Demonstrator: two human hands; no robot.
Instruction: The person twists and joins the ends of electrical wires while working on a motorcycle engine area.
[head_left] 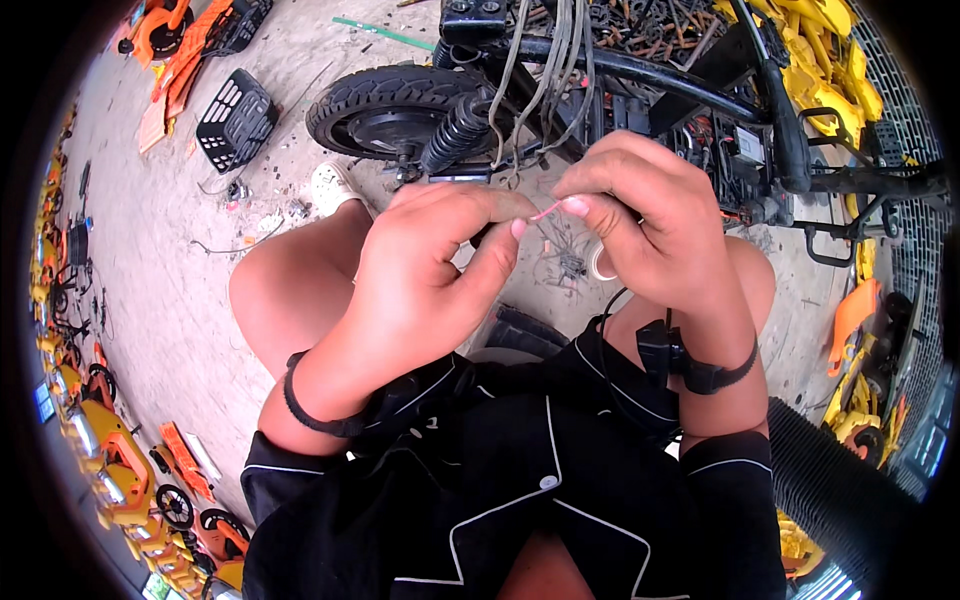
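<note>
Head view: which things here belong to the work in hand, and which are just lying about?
In use:
thin pink strand, pinched by the left hand and the right hand
perhaps the black vehicle frame and treaded wheel just ahead

Lying about, it seems:
black crate
green strip
yellow panels
orange panel
</note>
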